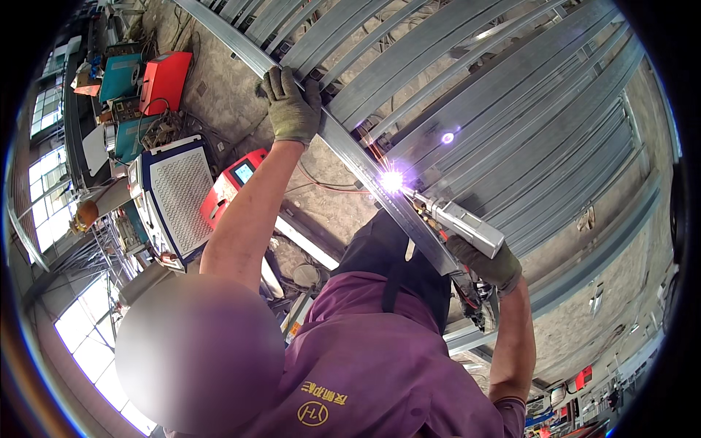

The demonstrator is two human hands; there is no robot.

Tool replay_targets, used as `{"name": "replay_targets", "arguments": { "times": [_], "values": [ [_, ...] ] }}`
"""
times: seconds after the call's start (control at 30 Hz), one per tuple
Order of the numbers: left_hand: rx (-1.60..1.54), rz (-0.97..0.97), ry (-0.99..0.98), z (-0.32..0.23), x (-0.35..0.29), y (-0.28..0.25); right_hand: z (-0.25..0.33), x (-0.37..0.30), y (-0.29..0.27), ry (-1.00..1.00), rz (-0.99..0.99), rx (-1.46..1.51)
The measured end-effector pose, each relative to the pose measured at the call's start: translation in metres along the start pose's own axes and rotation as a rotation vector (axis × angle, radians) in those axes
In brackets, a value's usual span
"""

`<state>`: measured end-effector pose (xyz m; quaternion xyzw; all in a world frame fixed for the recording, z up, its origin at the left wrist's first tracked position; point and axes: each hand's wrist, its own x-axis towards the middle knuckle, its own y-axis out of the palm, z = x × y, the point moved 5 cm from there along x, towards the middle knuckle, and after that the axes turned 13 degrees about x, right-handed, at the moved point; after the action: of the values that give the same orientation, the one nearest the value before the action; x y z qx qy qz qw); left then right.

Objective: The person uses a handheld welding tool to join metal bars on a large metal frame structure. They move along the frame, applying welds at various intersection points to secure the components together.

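Observation:
My left hand [293, 109], in a worn olive work glove, grips the long edge rail [343, 144] of a grey steel frame, thumb apart from the fingers. In my gloved right hand [485, 261] is a welding torch [466, 225] with a boxy silver body; the torch partly hides the fingers. Its thin nozzle points left at the rail, where a bright violet-white arc [391, 181] throws sparks. Glare hides the joint itself. Many parallel flat steel bars [431, 73] run from the rail toward the upper right.
A red machine with a small screen [241, 174] stands left of my left forearm, beside a white-and-blue cabinet with a perforated panel [179, 193]. Farther left are a red box [166, 82] and teal machines [120, 77]. Cables [321, 186] trail over the concrete floor.

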<state>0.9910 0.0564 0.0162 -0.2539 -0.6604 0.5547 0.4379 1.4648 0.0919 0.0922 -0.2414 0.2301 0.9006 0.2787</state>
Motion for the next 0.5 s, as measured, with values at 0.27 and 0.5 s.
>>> {"name": "replay_targets", "arguments": {
  "times": [0.27, 0.5],
  "values": [
    [0.005, -0.009, 0.013, 0.0024, -0.0012, 0.0023, -0.003, -0.0031, -0.0007, 0.017, 0.022, 0.003],
    [0.004, -0.008, 0.002, 0.0017, -0.0003, 0.0012, 0.0001, -0.0035, 0.0, -0.026, 0.041, -0.036]
  ]
}}
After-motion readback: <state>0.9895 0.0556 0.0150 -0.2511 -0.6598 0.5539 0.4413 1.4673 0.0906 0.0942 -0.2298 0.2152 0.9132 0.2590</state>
